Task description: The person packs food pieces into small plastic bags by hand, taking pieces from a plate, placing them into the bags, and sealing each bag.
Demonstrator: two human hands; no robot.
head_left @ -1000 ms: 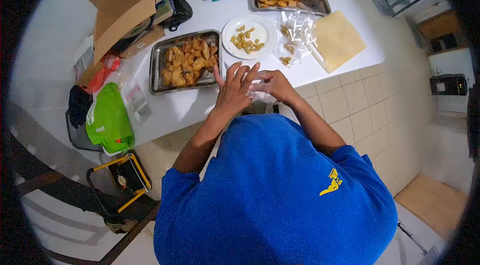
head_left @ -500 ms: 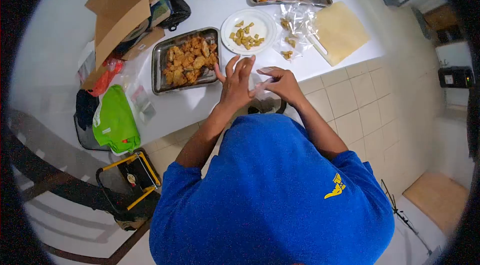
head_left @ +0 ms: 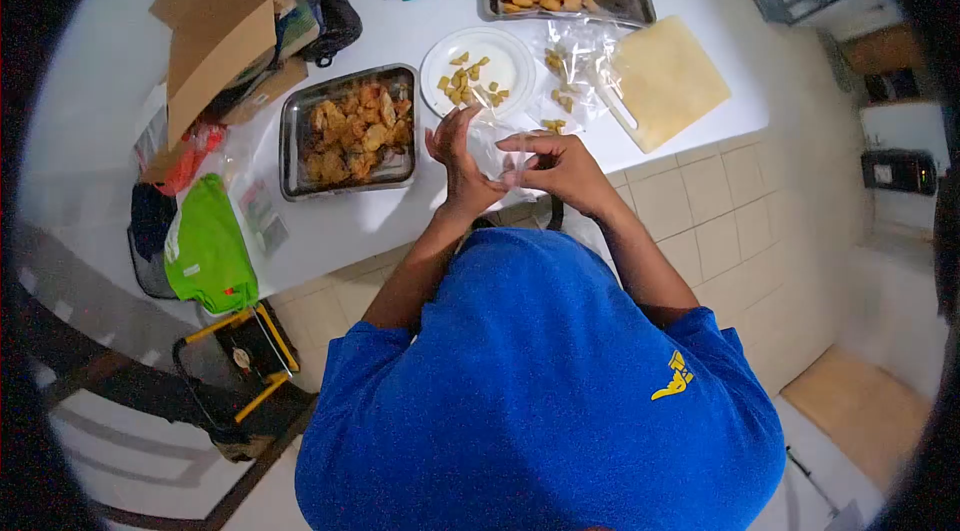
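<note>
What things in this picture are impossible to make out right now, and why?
Head view: whether the clear plastic between the left hand and right hand holds anything; blur and the fingers obscure it.
Head view: the cardboard box's deeper contents; its flap blocks them.
Head view: what the green bag contains; its own side hides it.
Head view: any lettering on the black appliance; too small.

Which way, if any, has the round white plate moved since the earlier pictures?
No; the round white plate keeps its place just right of the nearer rectangular metal tray, though the whole view shifted.
</note>
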